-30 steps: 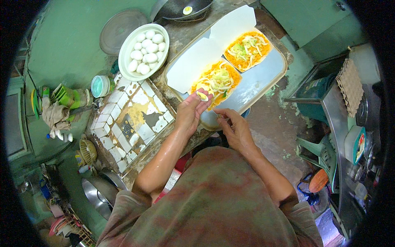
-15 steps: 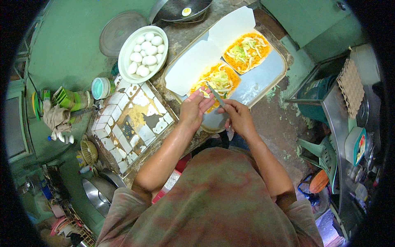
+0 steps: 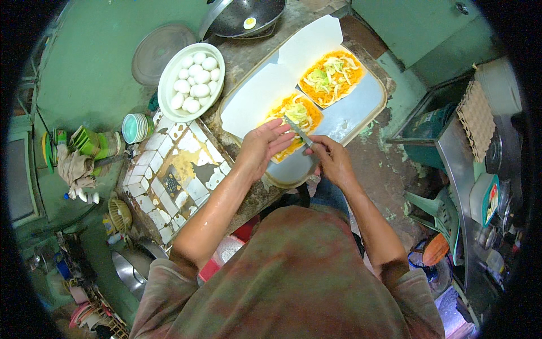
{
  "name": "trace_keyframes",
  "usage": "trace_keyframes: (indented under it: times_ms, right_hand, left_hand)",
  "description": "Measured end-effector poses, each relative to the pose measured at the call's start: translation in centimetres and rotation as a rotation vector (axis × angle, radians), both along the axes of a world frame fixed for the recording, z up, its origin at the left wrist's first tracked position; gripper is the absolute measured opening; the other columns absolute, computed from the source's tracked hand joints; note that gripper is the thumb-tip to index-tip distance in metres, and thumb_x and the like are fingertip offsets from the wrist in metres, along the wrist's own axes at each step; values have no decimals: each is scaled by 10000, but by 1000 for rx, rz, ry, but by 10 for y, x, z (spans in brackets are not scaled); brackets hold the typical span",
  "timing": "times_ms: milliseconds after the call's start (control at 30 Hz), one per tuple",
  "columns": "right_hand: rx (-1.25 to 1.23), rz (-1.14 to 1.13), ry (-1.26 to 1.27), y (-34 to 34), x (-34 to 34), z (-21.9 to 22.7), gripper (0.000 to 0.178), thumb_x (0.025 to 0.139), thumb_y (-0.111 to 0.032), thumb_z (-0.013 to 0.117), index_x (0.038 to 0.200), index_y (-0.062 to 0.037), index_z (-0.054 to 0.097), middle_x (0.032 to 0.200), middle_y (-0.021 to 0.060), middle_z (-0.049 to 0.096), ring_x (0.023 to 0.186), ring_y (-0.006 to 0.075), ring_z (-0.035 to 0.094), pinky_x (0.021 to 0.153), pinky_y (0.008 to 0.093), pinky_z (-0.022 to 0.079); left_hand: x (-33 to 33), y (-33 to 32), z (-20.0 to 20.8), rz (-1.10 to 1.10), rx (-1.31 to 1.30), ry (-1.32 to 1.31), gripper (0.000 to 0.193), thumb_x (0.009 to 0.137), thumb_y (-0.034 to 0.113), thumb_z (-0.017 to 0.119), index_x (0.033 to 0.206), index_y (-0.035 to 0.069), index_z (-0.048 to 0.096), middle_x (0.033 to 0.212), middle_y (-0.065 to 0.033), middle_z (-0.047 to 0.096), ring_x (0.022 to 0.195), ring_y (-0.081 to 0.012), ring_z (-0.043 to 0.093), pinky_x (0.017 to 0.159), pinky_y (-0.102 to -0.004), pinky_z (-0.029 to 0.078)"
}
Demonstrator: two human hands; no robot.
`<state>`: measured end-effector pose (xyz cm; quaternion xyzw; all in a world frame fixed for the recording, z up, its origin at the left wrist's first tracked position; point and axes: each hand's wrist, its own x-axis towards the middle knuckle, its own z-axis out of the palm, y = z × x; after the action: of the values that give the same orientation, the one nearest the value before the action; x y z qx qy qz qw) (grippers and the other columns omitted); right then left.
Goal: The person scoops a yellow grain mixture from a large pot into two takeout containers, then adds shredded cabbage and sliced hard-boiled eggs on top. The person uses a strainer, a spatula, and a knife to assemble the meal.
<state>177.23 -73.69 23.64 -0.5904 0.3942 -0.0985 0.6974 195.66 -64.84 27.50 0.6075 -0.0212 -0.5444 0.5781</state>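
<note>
My right hand grips a knife, its blade slanting up and left over the nearer open box. Close by, my left hand has its fingers stretched out near the blade's tip, and I see no egg in it. Under the blade, the nearer white box holds orange noodle-like food topped with pale shredded cabbage. Beyond it to the right, a second box has the same filling. Both boxes lie with lids up on a pale blue tray. Part of the nearer filling is hidden by my hands.
An oval bowl of peeled white eggs stands left of the tray. Farther back, a dark wok holds an egg half. A broken-tiled counter lies left, a green chair right.
The egg piece that lay in my left hand no longer shows there, and the fingers have straightened. The surroundings have shifted slightly left in view. The knife stays in my right hand.
</note>
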Motion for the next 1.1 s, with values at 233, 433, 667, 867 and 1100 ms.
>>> trace_keyframes:
  times_ms: [233,433,667,867,1100]
  right_hand:
    - [282,-65,-85,-5,-23,30,312,1000,-190,483,1247,-25,574,906,65,699,459,71,536,372,206,384]
    - [146,-259,-46,-14,-35,40,329,1000,-207,488,1266,-28,562,941,64,693,459,76,517,382,209,352]
    - [78,-455,-78,-34,-62,44,332,1010,-195,476,1291,-34,544,943,75,673,494,88,528,398,209,358]
    - [108,-510,-128,-104,-69,30,345,1020,-186,469,1324,-28,516,932,60,652,500,81,517,409,210,368]
    - [97,-403,-55,-190,-81,31,336,1011,-207,493,1300,-43,545,927,60,668,510,84,534,413,207,372]
  left_hand:
    - [20,-11,-7,-526,15,-1392,83,827,140,706,901,114,733,828,-87,605,753,-229,612,674,-340,497]
    - [20,-34,-17,-755,-43,-1664,73,798,210,734,853,163,740,815,-72,568,853,-258,587,705,-389,488]
    - [77,-71,40,-523,-249,-1499,196,840,229,692,958,79,735,906,-111,660,868,-255,635,775,-361,506]
    - [220,-197,11,-418,118,-1601,298,872,193,607,1112,21,648,1101,-237,660,1072,-395,612,945,-468,473]
    - [299,-278,-85,-499,605,-1300,526,846,302,703,1312,102,565,1326,-214,574,1222,-387,556,1035,-462,420]
